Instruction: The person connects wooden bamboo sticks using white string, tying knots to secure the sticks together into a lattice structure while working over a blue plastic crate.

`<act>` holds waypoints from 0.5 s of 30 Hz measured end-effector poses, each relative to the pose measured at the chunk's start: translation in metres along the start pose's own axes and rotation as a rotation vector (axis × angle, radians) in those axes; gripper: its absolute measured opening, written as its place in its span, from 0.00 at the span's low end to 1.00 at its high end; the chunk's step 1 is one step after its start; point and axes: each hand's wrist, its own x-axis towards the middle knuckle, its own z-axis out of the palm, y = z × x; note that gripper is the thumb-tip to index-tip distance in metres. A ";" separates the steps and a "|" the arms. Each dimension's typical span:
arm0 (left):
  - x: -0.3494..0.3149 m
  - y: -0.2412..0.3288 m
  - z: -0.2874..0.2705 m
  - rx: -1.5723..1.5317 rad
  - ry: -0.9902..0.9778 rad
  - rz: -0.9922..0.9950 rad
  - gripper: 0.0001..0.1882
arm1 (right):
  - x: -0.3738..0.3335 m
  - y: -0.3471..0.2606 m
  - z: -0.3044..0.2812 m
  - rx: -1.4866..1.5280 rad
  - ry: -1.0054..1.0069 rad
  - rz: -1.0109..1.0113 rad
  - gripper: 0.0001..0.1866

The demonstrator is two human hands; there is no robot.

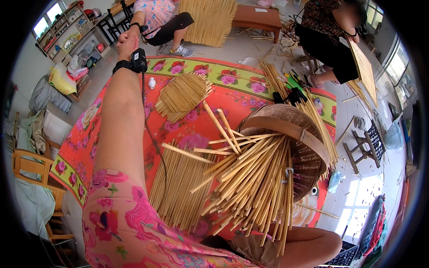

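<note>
Stretched far out to the upper left, my left hand (127, 44) has its fingers closed. It meets the hand of a co-worker (154, 13) in a pale patterned top; whether anything is between the two hands is hidden. A black box-shaped device (138, 60) is strapped to my left wrist, and a cable runs down from it. My right hand is not in view. In front of me, a wicker basket (308, 143) lies tipped on its side, with a fan of straw-coloured sticks (250, 183) coming out of its mouth. Left of them lies a flat row of sticks (174, 183).
A many-sided stick panel (183, 96) lies on the red flowered mat (129, 105). Black-handled tools (290, 94) rest behind the basket. Another co-worker (328, 40) holds a panel (364, 73) at the right. Chairs (33, 165) line the left; a folding stool (366, 145) stands right.
</note>
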 end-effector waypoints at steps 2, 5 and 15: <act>-0.012 -0.010 0.001 0.031 -0.025 0.000 0.12 | -0.007 -0.009 -0.001 -0.075 -0.044 0.008 0.09; -0.015 -0.014 -0.010 0.128 -0.153 0.073 0.12 | 0.002 0.008 -0.017 -0.099 -0.132 -0.085 0.08; -0.031 -0.059 -0.041 0.015 -0.066 -0.150 0.16 | 0.005 0.004 -0.011 -0.157 -0.114 -0.028 0.10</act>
